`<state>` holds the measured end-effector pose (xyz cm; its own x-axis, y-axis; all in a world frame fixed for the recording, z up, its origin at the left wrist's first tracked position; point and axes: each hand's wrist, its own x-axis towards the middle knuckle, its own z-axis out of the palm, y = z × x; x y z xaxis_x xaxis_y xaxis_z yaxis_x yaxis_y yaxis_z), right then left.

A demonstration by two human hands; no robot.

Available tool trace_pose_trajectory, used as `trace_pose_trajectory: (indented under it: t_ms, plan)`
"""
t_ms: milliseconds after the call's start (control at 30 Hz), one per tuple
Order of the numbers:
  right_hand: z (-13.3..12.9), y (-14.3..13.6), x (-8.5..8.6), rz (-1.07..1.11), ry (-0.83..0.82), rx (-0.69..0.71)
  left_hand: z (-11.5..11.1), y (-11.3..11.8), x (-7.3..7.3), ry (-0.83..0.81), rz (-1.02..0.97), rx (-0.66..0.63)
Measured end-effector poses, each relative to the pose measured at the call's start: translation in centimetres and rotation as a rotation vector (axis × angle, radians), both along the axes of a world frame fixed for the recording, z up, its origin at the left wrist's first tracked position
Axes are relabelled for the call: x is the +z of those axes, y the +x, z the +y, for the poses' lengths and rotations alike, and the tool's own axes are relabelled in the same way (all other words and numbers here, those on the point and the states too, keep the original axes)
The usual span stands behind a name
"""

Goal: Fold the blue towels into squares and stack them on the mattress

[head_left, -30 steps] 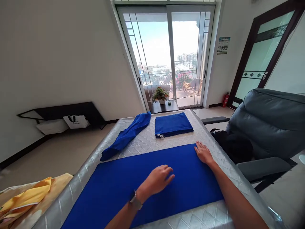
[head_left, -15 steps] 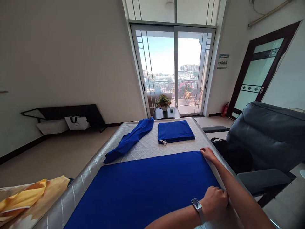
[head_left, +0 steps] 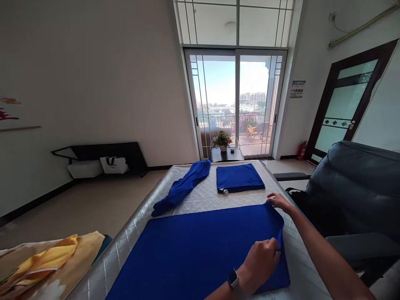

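A wide blue cloth [head_left: 193,246] lies spread over the near part of the mattress. My left hand [head_left: 261,259], with a watch on its wrist, is closed on the cloth near its right edge, which is pulled up into a fold there. Farther off, my right hand [head_left: 279,201] pinches the cloth's far right corner, lifting it slightly. Beyond the spread cloth sits a folded blue cloth stack [head_left: 240,178] with white tags at its near edge. To its left lies a loosely bunched blue cloth [head_left: 184,187].
The quilted mattress [head_left: 200,200] is under the cloths. A dark armchair [head_left: 365,187] stands close on the right. Patterned bedding with a yellow cloth [head_left: 53,256] lies at lower left. A small table with a flower pot [head_left: 223,146] stands by the glass sliding door.
My left hand has moved left, drawing the cloth's right edge inward and up. My right hand has raised the far corner a little. The view has shifted slightly.
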<state>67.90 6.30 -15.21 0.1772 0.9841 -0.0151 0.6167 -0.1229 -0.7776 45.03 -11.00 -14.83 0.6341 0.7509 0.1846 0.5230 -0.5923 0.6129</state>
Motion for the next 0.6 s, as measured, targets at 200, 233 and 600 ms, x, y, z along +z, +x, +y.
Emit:
trace_pose_trajectory:
  t_ms: [200, 233, 600]
  plan:
    - [1.8, -8.7, 3.1, 0.302, 0.008, 0.236, -2.3, -14.7, 3.0, -0.183, -0.220, 0.364]
    - [2.2, -11.0, 3.5, 0.339, 0.014, 0.281, -3.1, -17.1, 2.9, -0.205, -0.252, 0.424]
    - [2.8, -44.2, 5.8, 0.234, 0.451, 0.678, -12.5, -37.5, 1.5, -0.166, -0.377, 1.165]
